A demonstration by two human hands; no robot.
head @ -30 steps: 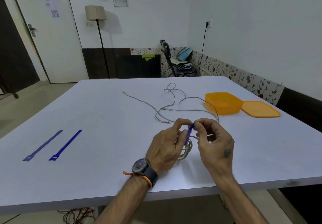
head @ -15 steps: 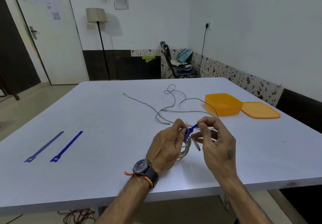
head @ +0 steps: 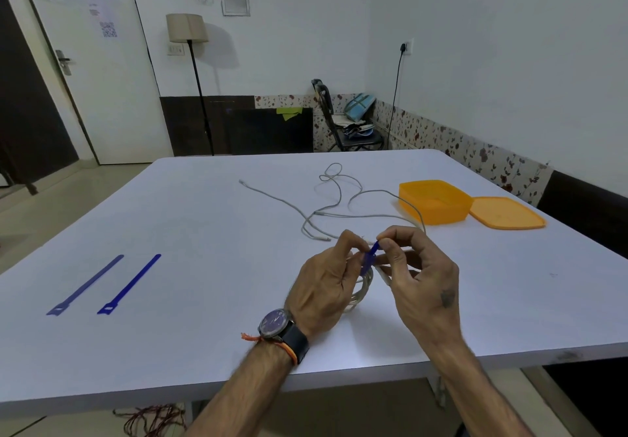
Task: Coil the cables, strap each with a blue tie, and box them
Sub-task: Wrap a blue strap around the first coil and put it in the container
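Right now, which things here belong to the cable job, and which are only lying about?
Job: coiled grey cable held by left hand; blue tie pinched by right hand; loose grey cables; two spare blue ties; open orange plastic box; orange lid.
Lying about: floor lamp; black chair.

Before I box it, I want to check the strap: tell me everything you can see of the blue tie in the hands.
The blue tie is a narrow, flat strap, fabric-like in look, standing roughly upright above the table. Its tip is pinched by the right hand; its lower part sits against the coiled grey cable that the left hand grips. Whether it wraps fully round the coil is hidden by the fingers.
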